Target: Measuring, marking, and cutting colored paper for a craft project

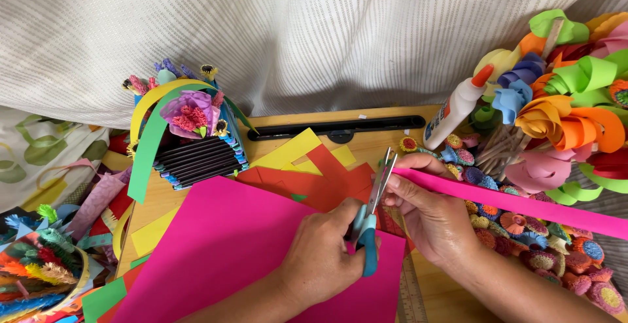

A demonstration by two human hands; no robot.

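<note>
A: What is each hand holding?

B: My left hand (320, 257) is gripping the blue-handled scissors (371, 221), fingers closed through the loops. The blades are standing open around the end of a pink paper strip (523, 205).

A: And the other?

B: My right hand (428, 215) is pinching that strip near the blades. The strip is running rightward above the bench (366, 143), over the quilled paper flowers (556, 257).
</note>
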